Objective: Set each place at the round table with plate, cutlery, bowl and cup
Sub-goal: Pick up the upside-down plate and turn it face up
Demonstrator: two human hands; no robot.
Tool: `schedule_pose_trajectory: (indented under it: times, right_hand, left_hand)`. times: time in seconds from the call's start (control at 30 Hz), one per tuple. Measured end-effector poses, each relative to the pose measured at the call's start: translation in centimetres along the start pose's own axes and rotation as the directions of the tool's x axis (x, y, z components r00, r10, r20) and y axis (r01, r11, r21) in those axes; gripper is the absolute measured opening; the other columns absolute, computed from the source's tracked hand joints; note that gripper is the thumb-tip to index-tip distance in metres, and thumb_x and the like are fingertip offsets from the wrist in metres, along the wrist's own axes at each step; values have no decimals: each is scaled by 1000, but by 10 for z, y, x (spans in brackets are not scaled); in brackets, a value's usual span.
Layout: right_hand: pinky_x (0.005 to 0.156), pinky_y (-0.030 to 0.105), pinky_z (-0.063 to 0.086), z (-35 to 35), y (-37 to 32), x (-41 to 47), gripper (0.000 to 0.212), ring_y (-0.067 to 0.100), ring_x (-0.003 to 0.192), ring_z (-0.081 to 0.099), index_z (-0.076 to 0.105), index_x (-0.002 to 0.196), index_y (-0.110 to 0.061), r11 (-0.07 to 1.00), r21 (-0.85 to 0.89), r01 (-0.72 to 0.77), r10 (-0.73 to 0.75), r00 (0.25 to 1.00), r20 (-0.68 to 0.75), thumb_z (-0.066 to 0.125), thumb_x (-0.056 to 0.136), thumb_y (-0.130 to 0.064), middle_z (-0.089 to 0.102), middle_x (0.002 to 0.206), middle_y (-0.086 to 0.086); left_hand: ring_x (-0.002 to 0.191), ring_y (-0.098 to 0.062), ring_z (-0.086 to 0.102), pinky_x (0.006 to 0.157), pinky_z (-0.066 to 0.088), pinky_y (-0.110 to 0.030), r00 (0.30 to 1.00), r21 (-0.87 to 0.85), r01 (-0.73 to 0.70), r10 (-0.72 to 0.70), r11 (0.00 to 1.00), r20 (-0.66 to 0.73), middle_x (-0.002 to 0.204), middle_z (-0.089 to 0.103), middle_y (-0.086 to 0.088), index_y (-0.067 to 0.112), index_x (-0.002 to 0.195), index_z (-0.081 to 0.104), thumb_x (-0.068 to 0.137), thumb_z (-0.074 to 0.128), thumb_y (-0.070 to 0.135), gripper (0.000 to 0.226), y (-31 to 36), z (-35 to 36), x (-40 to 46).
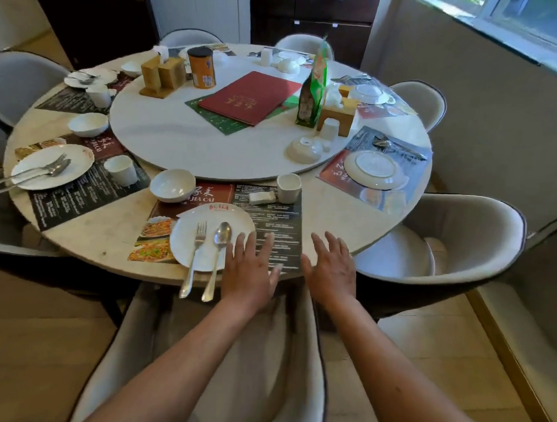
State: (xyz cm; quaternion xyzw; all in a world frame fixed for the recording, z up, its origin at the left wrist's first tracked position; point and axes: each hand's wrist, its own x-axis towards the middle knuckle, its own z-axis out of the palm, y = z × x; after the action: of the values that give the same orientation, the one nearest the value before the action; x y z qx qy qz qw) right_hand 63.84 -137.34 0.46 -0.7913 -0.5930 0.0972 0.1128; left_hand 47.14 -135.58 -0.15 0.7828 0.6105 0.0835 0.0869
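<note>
At the near place a white plate [186,235] lies on a printed placemat [270,217], with a fork [195,255] and a spoon [219,253] across it, their handles overhanging the table edge. A bowl [172,185] and a cup [288,188] stand behind it. My left hand [249,270] hovers open, fingers straight, over the mat beside the plate. My right hand [330,270] is open at the table edge, holding nothing. On the right place an upturned plate [374,170] and cutlery [398,147] lie; an upturned bowl [303,149] and cup [329,129] sit on the turntable.
The white turntable [165,142] carries a red menu [250,96], an orange canister [201,67], wooden holders [162,75] and a green bag [314,91]. A place at left holds a plate with cutlery [54,166], a bowl [89,124] and a cup [122,169]. Grey chairs [461,238] ring the table.
</note>
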Motion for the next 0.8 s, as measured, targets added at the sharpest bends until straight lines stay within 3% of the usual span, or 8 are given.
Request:
schedule_pose_trajectory:
  times: [0.23, 0.6, 0.8]
  right_hand:
    - [120, 48, 26, -40, 90, 25, 60, 28, 150, 19, 29, 155, -30, 997, -1, 74, -73, 997, 38, 43, 101, -51, 24, 163, 3]
    - [119, 46, 26, -71, 154, 41, 60, 24, 151, 16, 30, 155, -32, 994, 95, 58, -58, 998, 7, 43, 100, -52, 23, 163, 0]
    - [117, 45, 30, -73, 198, 95, 59, 24, 150, 19, 34, 153, -34, 989, 109, 99, -98, 995, -14, 43, 99, -54, 26, 163, 0]
  left_hand:
    - [154, -33, 6, 125, 7, -52, 996, -54, 93, -94, 994, -10, 166, 16, -12, 29, 160, 13, 101, 39, 54, 69, 100, 9, 0]
    - [152, -34, 12, 124, 12, -51, 998, -33, 31, -33, 999, -62, 163, 24, -11, 29, 159, 17, 100, 43, 53, 68, 168, 9, 29]
    - [153, -33, 7, 125, 8, -51, 999, 18, 24, -23, 1000, -28, 166, 17, -9, 31, 159, 12, 101, 42, 52, 69, 217, 27, 73]
